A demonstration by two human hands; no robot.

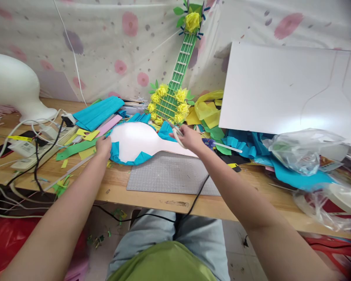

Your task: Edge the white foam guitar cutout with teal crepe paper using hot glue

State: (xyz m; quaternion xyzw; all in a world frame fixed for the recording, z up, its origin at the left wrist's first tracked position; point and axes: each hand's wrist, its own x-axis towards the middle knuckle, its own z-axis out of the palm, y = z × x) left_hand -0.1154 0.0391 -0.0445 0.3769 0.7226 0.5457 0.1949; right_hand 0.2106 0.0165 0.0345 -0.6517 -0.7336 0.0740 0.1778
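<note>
A white guitar-shaped cutout (134, 140) lies partly over a grey cutting mat (169, 177), its neck pointing right. Blue crepe paper (142, 157) is folded over its lower and left edges. At the cutout's left end, my left hand (103, 146) is closed on the blue-covered edge; the fingertips are partly hidden. My right hand (190, 138) is closed round the handles of the scissors (177, 132), above the neck. The blades point up and left toward blue paper behind the cutout.
Behind stands a green paper guitar (178, 74) with yellow flowers. A white board (275, 89) leans at right, near plastic bags (304, 150). Folded blue paper (101, 112), cables and a power strip (32, 158) lie left, below a white mannequin head (11, 84). A black cable hangs over the front edge.
</note>
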